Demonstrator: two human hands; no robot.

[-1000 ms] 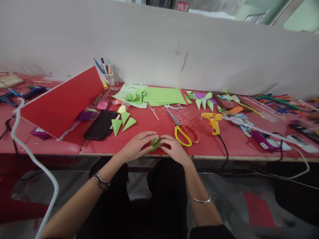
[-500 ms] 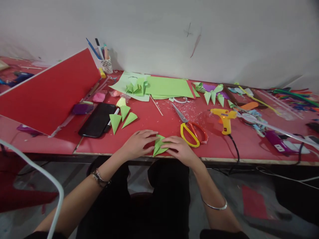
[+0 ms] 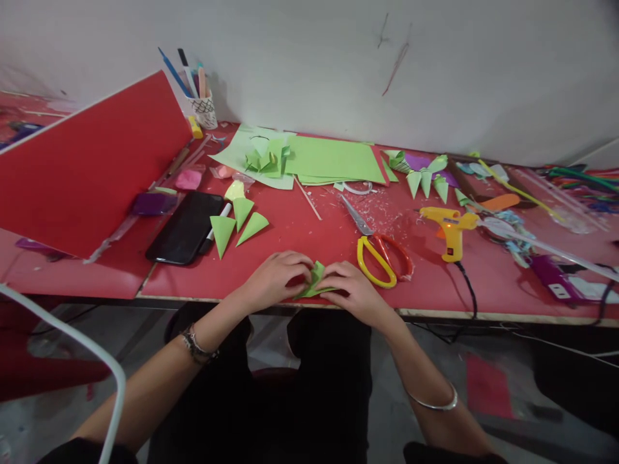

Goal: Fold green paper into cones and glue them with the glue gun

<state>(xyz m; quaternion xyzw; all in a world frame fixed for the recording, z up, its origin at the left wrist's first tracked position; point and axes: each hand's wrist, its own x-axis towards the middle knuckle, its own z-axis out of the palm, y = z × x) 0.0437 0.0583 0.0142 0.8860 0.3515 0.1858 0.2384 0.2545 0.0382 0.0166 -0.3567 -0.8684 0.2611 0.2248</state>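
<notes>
Between my two hands, at the front edge of the red table (image 3: pixel 290 238), is a piece of green paper (image 3: pixel 316 278) with a crease or fold in it. My left hand (image 3: pixel 278 278) has its fingers curled on the paper's left side. From the right, my right hand (image 3: pixel 355 290) pinches the other side, its fingers partly covering the paper. Folded green paper cones (image 3: pixel 222 233) lie to the left of my hands. Scissors (image 3: pixel 380 254) with yellow and red handles rest just beyond my right hand, blades pointing away.
A yellow glue gun (image 3: pixel 449 229) stands at the right with its cord over the edge. A black phone (image 3: pixel 186 229) and a leaning red board (image 3: pixel 97 167) are at the left. Green sheets (image 3: pixel 338 160) and a pen cup (image 3: pixel 204 111) sit near the wall.
My fingers have curled in more closely on the green paper, which now looks bent upward rather than flat. The view has shifted slightly.
</notes>
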